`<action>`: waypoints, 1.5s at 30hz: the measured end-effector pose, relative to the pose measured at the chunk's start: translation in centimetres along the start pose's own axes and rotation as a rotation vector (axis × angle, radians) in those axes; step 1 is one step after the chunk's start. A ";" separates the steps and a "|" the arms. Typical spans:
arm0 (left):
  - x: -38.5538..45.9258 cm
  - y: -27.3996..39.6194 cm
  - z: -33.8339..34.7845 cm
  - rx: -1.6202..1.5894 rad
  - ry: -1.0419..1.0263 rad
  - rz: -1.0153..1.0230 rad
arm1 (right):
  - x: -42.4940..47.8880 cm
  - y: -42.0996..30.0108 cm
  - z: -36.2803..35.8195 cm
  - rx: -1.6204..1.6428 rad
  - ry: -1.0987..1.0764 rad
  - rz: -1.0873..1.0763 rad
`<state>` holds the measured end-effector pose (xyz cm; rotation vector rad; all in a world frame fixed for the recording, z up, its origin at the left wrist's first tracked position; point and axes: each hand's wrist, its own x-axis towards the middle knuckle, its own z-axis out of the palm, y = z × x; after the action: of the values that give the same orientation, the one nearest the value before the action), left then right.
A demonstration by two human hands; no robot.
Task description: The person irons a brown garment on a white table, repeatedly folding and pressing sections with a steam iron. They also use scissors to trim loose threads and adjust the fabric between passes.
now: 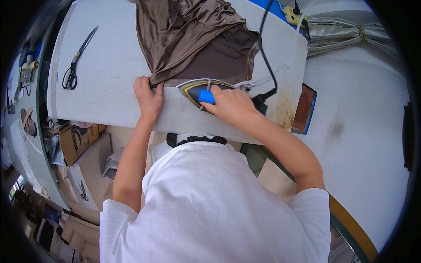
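Note:
A brown satin garment lies bunched at the far side of the white padded table, its near hem spread towards me. My left hand pinches the hem's left end between thumb and fingers. My right hand is closed around the blue handle of a steam iron. The iron's pointed tip faces left, and its far edge lies along the hem. A black cord and a clear coiled hose run from the iron's rear.
Black-handled fabric shears lie on the table's left part. A power strip sits at the far right corner. A brown rest pad juts beyond the right edge. A cardboard box stands below left.

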<state>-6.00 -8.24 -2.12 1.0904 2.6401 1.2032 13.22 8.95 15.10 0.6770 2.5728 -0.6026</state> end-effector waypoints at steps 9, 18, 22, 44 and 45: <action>-0.1 0.6 -0.1 0.022 0.040 -0.008 | -4.2 9.5 -1.4 -0.102 0.031 0.169; -0.5 0.7 0.4 0.013 0.089 -0.020 | -5.2 12.4 -1.0 0.006 0.149 0.296; -0.8 0.4 0.3 0.015 0.081 0.001 | -5.2 12.3 -0.2 0.031 0.199 0.290; -0.6 0.0 1.3 0.053 0.144 0.068 | -2.7 7.7 0.2 -0.008 0.173 0.208; -0.6 -0.2 0.8 0.063 0.151 0.080 | -2.6 7.4 0.5 -0.014 0.180 0.205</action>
<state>-5.47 -8.18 -2.96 1.1692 2.7887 1.2735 19.44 13.55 13.73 1.0172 2.6214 -0.4746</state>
